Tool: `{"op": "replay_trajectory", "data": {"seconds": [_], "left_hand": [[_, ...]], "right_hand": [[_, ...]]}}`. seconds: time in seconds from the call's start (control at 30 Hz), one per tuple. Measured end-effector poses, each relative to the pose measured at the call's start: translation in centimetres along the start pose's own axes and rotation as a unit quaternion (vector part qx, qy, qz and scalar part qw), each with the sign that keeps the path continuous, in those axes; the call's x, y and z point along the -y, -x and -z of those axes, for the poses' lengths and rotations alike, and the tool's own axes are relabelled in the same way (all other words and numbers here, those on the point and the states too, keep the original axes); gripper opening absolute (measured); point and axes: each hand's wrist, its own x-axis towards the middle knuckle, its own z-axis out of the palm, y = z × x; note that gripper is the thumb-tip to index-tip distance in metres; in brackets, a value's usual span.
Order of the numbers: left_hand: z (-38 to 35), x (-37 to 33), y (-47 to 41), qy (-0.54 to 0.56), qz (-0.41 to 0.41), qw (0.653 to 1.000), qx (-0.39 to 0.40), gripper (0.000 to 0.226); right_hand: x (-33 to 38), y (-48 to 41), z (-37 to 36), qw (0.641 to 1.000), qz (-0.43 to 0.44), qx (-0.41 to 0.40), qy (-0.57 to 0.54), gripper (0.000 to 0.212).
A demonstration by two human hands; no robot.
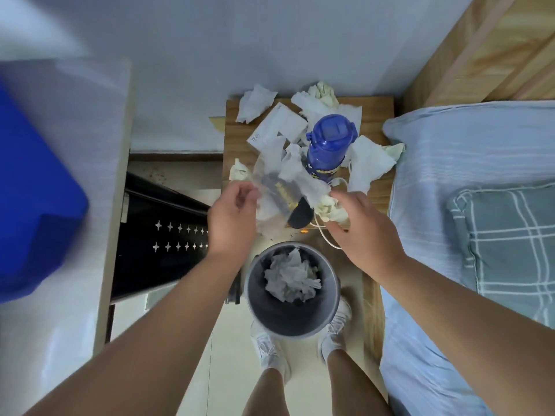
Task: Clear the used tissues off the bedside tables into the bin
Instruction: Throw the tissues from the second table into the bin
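Observation:
Several crumpled white tissues [255, 105] lie scattered over the wooden bedside table [235, 139], around a blue bottle [329, 145]. My right hand [360, 223] closes on a yellowish crumpled tissue [329, 209] at the table's near edge. My left hand [232, 217] hovers by the near left corner with fingers loosely curled and nothing visibly in them. It is just below another crumpled tissue [239, 173] and beside a translucent plastic bag [270, 193]. The grey bin [251, 295] stands on the floor directly below the table's front, with crumpled tissues [292, 279] inside.
A white paper pack [279, 126] and a white cable [326, 237] also lie on the table; a dark object [300, 214] shows under the bag. A bed with a checked pillow [510, 241] borders the right. A black panel [162, 235] and a blurred blue object [33, 199] are at left. My white shoes [270, 352] flank the bin.

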Motion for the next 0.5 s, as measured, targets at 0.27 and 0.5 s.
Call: {"op": "replay_trajectory", "data": {"seconds": [0.27,0.5], "left_hand": [[0.9,6.7,8.8,0.116,0.204,0.972,-0.029,0.01],[-2.0,14.8,11.3,0.121,0.324,0.938,-0.015,0.012]], "right_hand": [[0.4,8.0,-1.4,0.978,-0.143,0.044,-0.142,0.053],[-1.8,11.5,-8.4,0.95,-0.237,0.167,-0.115,0.065]]}}
